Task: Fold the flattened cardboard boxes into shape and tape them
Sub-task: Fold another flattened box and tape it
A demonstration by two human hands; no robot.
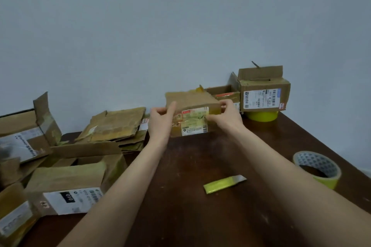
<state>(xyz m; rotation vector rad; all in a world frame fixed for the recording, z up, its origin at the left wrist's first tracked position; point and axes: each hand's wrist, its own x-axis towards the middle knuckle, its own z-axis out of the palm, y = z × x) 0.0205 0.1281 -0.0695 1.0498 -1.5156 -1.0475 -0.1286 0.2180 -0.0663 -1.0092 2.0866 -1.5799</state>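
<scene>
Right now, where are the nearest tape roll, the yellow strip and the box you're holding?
nearest tape roll (pixel 328 181): head view, yellow outer side.
yellow strip (pixel 220 185): head view, its middle.
box (pixel 192 100): head view, brown top face.

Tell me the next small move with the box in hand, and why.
Probably set the box down on the bare table in front: both the left hand and right hand grip its ends, so neither is free for the tape roll lying to the right.

Labelled cardboard box (pixel 191 114) upright at table's far side — flattened boxes (pixel 118 124) stacked left.
</scene>
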